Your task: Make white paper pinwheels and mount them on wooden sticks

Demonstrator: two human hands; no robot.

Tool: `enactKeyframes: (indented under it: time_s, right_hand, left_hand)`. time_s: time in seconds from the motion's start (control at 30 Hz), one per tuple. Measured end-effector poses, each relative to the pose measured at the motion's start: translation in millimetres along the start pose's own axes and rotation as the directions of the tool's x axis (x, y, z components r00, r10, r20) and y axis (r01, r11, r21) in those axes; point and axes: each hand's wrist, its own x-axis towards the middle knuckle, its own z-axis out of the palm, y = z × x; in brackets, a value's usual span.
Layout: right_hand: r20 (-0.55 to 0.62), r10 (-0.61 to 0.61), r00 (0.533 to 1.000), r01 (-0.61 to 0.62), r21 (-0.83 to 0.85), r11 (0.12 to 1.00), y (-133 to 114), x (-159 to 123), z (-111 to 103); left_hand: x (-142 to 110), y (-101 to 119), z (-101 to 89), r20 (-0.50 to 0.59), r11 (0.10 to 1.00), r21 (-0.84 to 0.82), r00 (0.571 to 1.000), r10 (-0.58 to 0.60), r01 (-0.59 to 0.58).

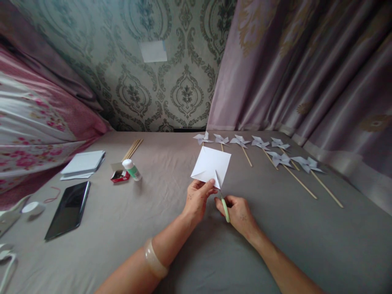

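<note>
My left hand pinches the lower edge of a white square of paper, thumb on top, holding it tilted above the grey cloth. A slit shows near the paper's left corner. In my right hand is a pair of scissors with pale green handles. The scissors' blades meet the paper at its lower corner, and one blade lies over its face. Part of the other blade is hidden by the paper.
Several paper pinwheels on sticks lie at the back right. To the left are a glue stick, a small red box, wooden sticks, a paper stack and a black phone. A patterned wall and curtains stand behind.
</note>
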Motion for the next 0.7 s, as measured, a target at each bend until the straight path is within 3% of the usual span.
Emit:
enactKeyframes:
  time_s: [0.37,0.53,0.7]
  right_hand:
    - [0.023,0.043,0.999,-0.041,-0.053,0.998,-2.4,1.8,-1.8]
    - [0.216,0.138,0.967,-0.103,-0.166,0.981,-9.0,0.0,-11.3]
    - [0.392,0.122,0.912,-0.029,-0.236,0.971,-11.2,-2.9,-29.1]
  left_hand:
    - [0.2,2.4,-1.7,0.007,1.0,0.012,1.0,0.022,-0.023]
    - [5.0,4.2,-7.7,-0.015,0.997,0.056,0.998,0.062,-0.061]
    - [15.6,10.9,-18.7,-0.062,0.985,0.146,0.993,0.104,-0.094]
